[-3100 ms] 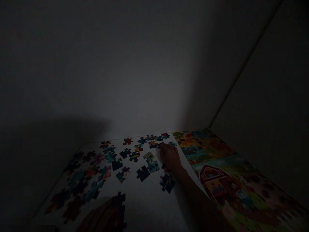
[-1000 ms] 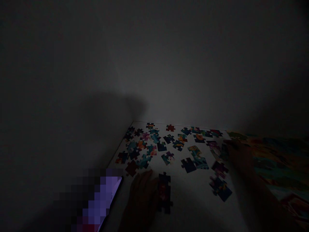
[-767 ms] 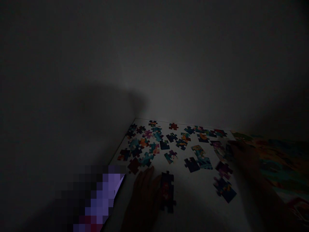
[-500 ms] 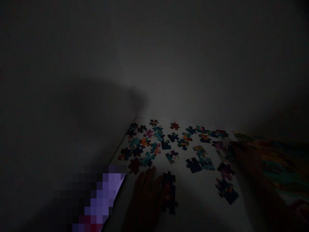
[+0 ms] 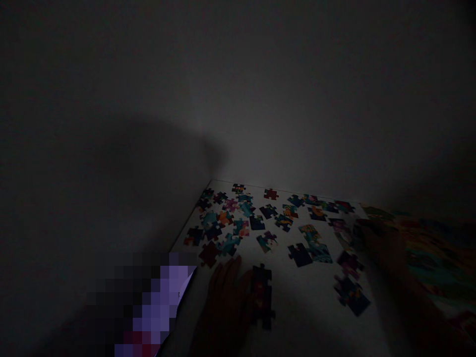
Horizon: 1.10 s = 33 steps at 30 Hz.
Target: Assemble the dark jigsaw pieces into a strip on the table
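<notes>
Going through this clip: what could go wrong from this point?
The light is very dim, so the small multicoloured jigsaw pieces could be confused. The left hand lies against a joined dark strip of jigsaw pieces, which might slide apart. The right hand, beside the colourful printed sheet, could nudge nearby loose pieces.

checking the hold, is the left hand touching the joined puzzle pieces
Touching: the head view shows the left hand against the joined puzzle pieces, no gap.

Matt cardboard jigsaw pieces (image 5: 299, 255) — or so it seems in this gloom — on a smooth white tabletop (image 5: 305, 307).
</notes>
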Available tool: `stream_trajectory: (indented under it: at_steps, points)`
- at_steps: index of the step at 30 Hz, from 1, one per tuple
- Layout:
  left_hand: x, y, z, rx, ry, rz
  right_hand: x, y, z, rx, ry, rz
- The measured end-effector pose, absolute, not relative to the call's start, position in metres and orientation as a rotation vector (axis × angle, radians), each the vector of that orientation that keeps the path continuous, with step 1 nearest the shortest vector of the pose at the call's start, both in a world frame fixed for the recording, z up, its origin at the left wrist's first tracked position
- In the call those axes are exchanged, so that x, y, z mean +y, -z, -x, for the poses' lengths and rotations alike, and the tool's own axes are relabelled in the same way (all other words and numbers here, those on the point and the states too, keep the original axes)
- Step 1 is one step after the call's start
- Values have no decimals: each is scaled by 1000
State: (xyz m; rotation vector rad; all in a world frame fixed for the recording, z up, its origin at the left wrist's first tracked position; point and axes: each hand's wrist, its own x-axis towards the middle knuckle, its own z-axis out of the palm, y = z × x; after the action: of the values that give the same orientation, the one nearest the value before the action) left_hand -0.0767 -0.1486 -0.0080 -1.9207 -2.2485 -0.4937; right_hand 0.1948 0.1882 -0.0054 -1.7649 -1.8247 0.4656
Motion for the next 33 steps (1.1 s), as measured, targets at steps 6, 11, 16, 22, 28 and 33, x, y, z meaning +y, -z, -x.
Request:
stream_trajectory:
  at_steps: [6, 11, 16, 22, 28, 33]
  points:
    - [-149, 10, 76, -2261, 487, 1895, 189, 6, -196, -1849, -454, 1774]
    - [-148, 11, 77, -2292, 485, 1921, 184, 1, -193, -1855, -493, 1779]
    - [-148, 12, 77, -2312, 547, 1923, 181, -4, -189, -1809, -498, 1834]
    - [-147, 9, 73, -2341, 560, 1914, 178, -12, -186, -1808, -525, 1872]
    - [-147, 6, 70, -2378, 584, 1906, 180, -10, -187, -1835, -494, 1902]
    - [-147, 5, 68, -2396, 594, 1899, 184, -3, -192, -1827, -499, 1850]
